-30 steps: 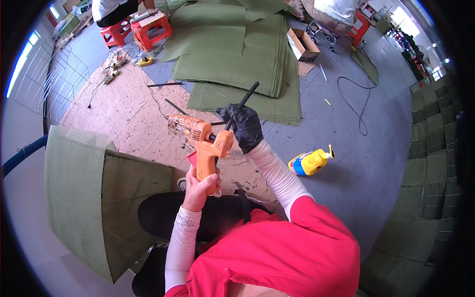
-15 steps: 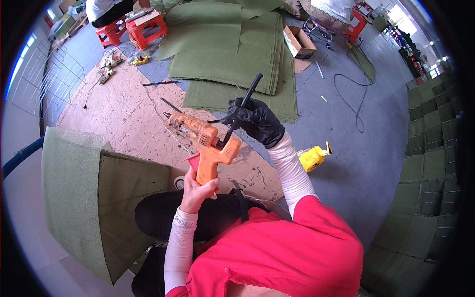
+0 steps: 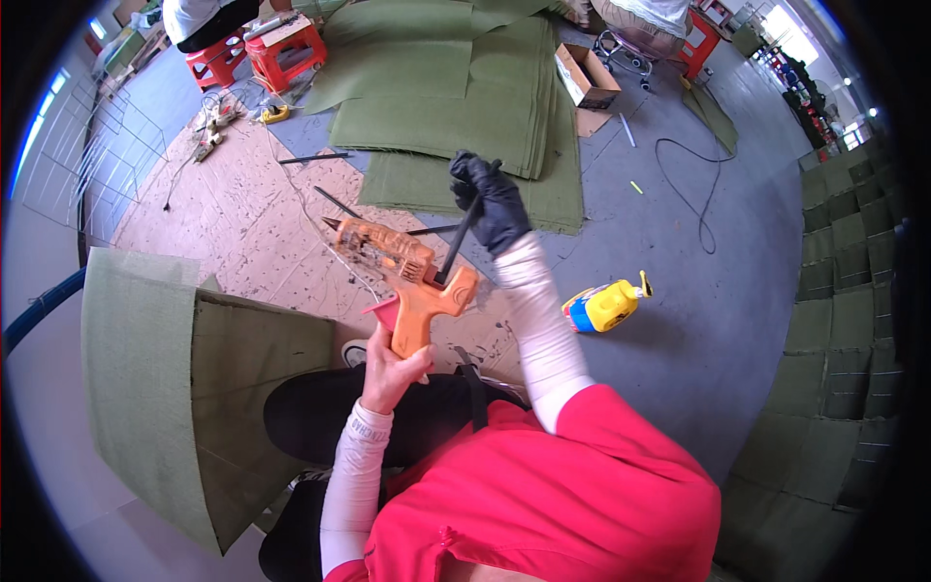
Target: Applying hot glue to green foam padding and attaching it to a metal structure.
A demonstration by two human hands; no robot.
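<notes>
Here, hands apart, right arm extended

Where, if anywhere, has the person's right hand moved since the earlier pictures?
Yes: the gloved right hand has moved farther up the picture against the stacked green sheets, now overlapping more of them.

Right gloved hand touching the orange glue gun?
Apart: the head view shows a clear gap between right hand and orange glue gun, bridged by the black stick.
</notes>
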